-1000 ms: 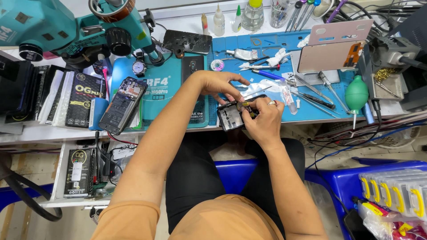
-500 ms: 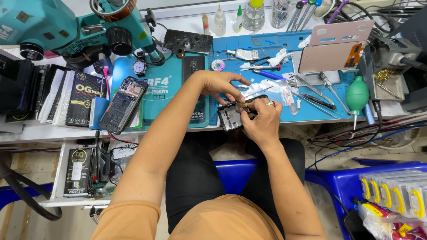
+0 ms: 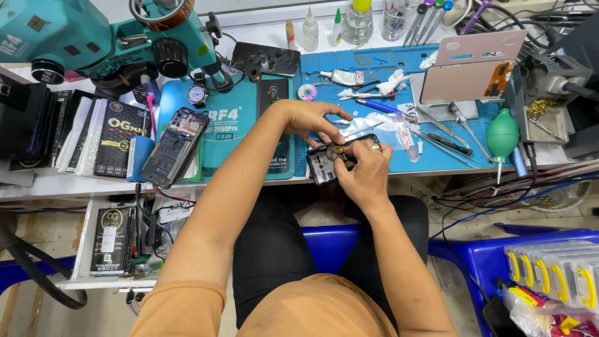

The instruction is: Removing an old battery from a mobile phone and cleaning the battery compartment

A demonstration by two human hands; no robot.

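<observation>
My fingers (image 3: 342, 156) are closed narrow on a small yellowish part pressed into the opened phone frame (image 3: 324, 163), which sits at the front edge of the desk (image 3: 56, 185), partly overhanging it above my lap. My right hand (image 3: 365, 175) covers the frame's right half, a ring on one finger, while my left hand (image 3: 312, 118) arches over the frame from behind, its fingertips pinching down at the frame's top edge.

Taking the frame as my landmark: far to its upper left stands the teal microscope (image 3: 93, 43). Under and behind the frame lies the blue work mat (image 3: 387, 162). Well to the upper right of the frame leans a pinkish phone back panel (image 3: 474, 65). To the left of the frame, apart from it, lies a second opened phone (image 3: 173, 147). To the right sits the green rubber air blower (image 3: 502, 132). Just behind the frame, between it and the panel, lie tweezers (image 3: 437, 122) and a blue-handled tool (image 3: 380, 106).
</observation>
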